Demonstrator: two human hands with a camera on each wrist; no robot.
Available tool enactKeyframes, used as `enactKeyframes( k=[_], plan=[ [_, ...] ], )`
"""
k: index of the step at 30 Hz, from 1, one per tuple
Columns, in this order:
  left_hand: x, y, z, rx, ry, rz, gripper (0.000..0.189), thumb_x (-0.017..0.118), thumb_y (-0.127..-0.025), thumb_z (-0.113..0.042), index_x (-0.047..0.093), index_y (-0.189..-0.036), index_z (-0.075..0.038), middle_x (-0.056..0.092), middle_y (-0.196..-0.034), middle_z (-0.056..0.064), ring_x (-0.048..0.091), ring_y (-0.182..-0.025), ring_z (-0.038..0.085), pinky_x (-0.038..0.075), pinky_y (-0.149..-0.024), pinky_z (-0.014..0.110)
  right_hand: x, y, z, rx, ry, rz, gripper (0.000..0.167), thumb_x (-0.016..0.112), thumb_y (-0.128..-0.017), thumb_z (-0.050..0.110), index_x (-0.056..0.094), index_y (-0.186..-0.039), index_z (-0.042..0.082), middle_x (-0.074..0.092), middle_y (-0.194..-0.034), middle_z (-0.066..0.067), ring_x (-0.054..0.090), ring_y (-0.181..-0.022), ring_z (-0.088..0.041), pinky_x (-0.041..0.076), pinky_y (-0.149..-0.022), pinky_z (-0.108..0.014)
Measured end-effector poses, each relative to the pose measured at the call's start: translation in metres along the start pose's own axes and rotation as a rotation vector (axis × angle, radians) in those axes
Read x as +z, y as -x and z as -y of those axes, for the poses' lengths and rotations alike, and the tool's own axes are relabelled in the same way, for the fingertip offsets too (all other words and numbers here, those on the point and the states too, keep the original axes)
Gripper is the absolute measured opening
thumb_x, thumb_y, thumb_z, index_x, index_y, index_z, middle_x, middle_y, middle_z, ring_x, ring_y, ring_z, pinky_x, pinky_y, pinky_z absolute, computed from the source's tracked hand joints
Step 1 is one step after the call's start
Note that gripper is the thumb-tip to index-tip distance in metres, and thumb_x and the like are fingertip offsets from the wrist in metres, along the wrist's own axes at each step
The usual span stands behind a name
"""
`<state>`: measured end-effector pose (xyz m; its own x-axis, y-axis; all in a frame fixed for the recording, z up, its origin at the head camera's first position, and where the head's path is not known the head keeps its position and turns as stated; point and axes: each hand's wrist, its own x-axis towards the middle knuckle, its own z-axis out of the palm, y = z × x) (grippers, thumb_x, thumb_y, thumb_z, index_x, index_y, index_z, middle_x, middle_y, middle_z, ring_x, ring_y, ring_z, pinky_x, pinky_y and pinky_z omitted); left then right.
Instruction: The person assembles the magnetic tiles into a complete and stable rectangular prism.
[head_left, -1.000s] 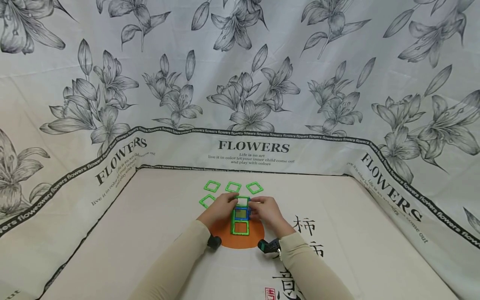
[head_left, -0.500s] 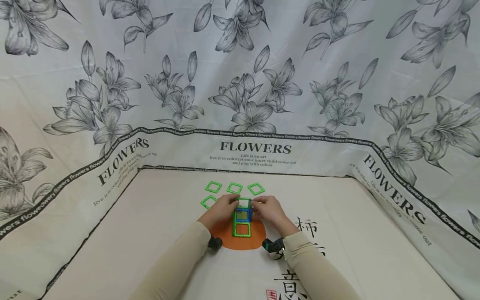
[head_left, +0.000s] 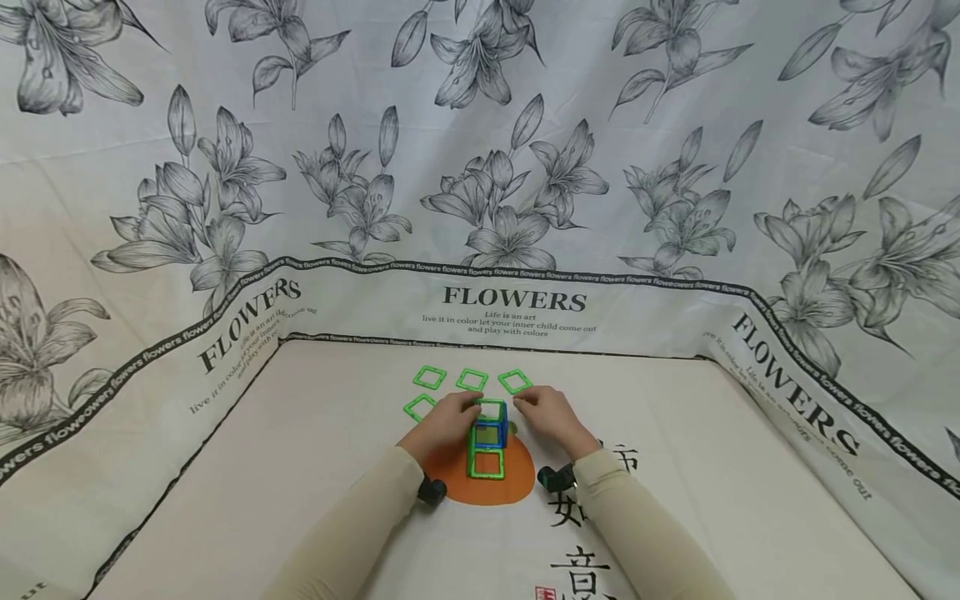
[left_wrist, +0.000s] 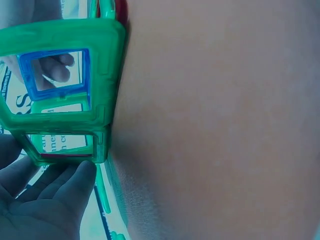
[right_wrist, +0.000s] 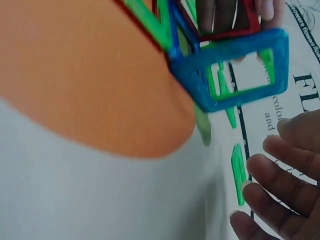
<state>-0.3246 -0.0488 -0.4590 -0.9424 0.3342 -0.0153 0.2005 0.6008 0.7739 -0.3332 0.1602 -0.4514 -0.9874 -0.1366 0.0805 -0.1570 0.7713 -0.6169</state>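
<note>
In the head view, a small tower of magnetic tiles stands on the cloth, with green frames below and on top and a blue one between. My left hand holds its upper left side, fingertips at the top edge. Fingers of that hand lie along a green tile in the left wrist view. On the tower's right side a blue tile projects, with a red tile behind it. Apart from the tower to the right, my right hand is empty, its fingers loosely bent.
Behind the tower lie loose green tiles, one at the left, one in the middle and one at the right. Another green tile is near my left hand. An orange round print and black characters mark the cloth. Flowered curtains enclose the table.
My right hand has let go of the tower's right side and drawn away to the right. The left hand stays on the tower. The whole head view has shifted slightly.
</note>
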Motion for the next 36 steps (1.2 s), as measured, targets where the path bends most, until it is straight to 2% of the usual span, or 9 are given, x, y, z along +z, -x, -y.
enactKeyframes(
  k=[6,15,19,24,36],
  plan=[
    [0.001,-0.003,0.004,-0.008,0.022,0.007,0.044,0.044,-0.103,-0.027,0.047,-0.144,-0.011,0.053,-0.143,0.009,0.051,-0.129,0.025,0.041,-0.109,0.049,-0.002,-0.009,-0.004,-0.039,0.159,0.014,0.027,0.059,-0.095,0.020,0.068,-0.117,0.007,0.068,-0.114,-0.011,0.062,-0.108,-0.027,0.051,-0.093,-0.045],
    [0.002,-0.002,0.005,-0.001,0.030,0.013,0.044,0.043,-0.103,-0.027,0.045,-0.145,-0.011,0.049,-0.146,0.009,0.047,-0.134,0.026,0.037,-0.112,0.049,0.001,-0.020,-0.013,-0.071,0.274,0.013,0.029,0.053,-0.095,0.012,0.066,-0.120,0.005,0.062,-0.120,-0.016,0.056,-0.120,-0.033,0.043,-0.105,-0.048],
    [0.001,-0.002,0.006,-0.001,0.035,0.015,0.045,0.043,-0.103,-0.027,0.045,-0.145,-0.011,0.049,-0.146,0.009,0.047,-0.133,0.025,0.037,-0.112,0.049,0.004,-0.025,-0.015,-0.089,0.288,0.014,0.030,0.053,-0.097,0.014,0.064,-0.124,0.005,0.060,-0.128,-0.016,0.052,-0.126,-0.033,0.040,-0.109,-0.049],
    [0.002,-0.003,0.007,-0.014,0.054,0.013,0.044,0.043,-0.103,-0.027,0.045,-0.145,-0.013,0.049,-0.146,0.008,0.047,-0.133,0.024,0.037,-0.112,0.050,0.007,-0.030,-0.013,-0.062,0.280,0.041,0.034,0.050,-0.096,0.011,0.061,-0.128,0.006,0.057,-0.135,-0.013,0.048,-0.131,-0.032,0.036,-0.112,-0.048],
    [0.001,-0.003,0.008,-0.011,0.057,0.012,0.044,0.042,-0.103,-0.028,0.046,-0.145,-0.014,0.050,-0.146,0.007,0.046,-0.135,0.024,0.036,-0.113,0.049,0.006,-0.036,-0.005,0.022,0.302,0.120,0.035,0.044,-0.097,0.009,0.063,-0.126,0.008,0.058,-0.134,-0.012,0.048,-0.132,-0.032,0.036,-0.112,-0.050]
  ],
)
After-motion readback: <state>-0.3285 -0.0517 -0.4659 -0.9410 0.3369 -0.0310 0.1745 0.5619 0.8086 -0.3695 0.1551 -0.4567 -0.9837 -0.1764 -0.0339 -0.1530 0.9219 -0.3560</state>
